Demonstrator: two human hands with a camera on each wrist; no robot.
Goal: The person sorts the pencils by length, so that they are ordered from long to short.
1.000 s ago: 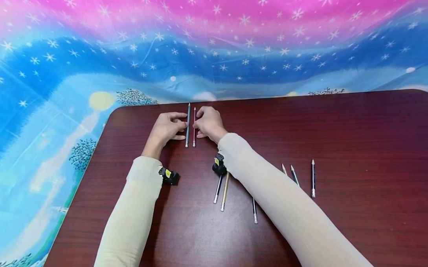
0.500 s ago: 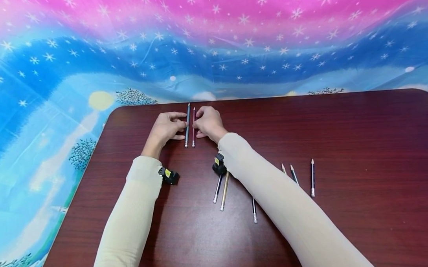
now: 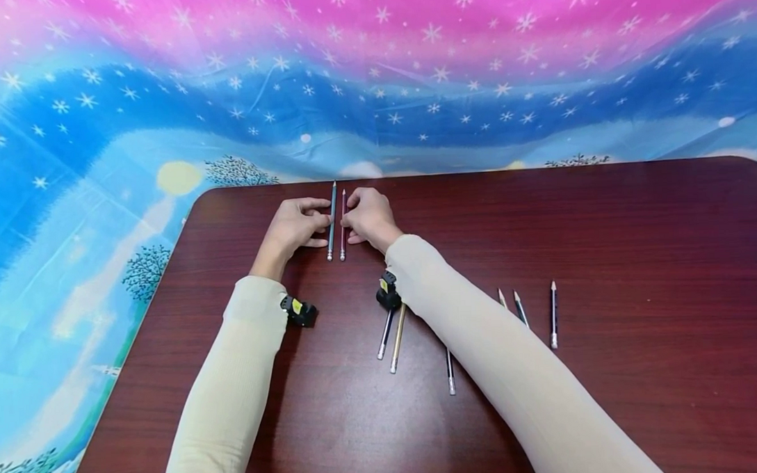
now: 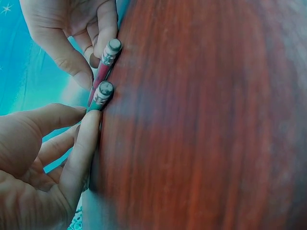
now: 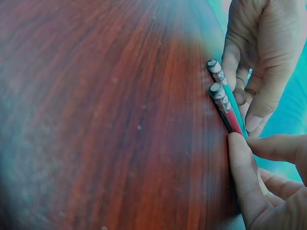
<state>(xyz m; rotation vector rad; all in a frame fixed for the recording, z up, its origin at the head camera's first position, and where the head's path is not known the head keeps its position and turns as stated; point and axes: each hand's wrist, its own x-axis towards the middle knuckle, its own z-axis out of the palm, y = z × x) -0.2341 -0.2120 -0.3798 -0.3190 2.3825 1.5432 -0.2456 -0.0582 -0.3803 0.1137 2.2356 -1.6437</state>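
Two eraser-tipped pencils lie side by side near the table's far edge, a narrow gap between them in the head view. My left hand (image 3: 294,224) holds the teal pencil (image 3: 331,239) from its left side, thumb and fingers at the barrel. From the other side my right hand (image 3: 373,218) holds the dark red pencil (image 3: 344,238) with thumb and fingertips. The teal tip reaches slightly farther than the red one, while their eraser ends sit about level. In the left wrist view, the red pencil's eraser (image 4: 113,46) shows beyond the teal pencil's eraser (image 4: 105,89).
Nearer on the brown table (image 3: 655,268) lie a dark pencil (image 3: 385,337) and a gold pencil (image 3: 397,340). The right sleeve (image 3: 482,330) partly covers another dark pencil (image 3: 450,373) and two pencils beyond it. A separate dark pencil (image 3: 554,315) lies farther right. A snowflake-patterned cloth (image 3: 373,83) hangs behind.
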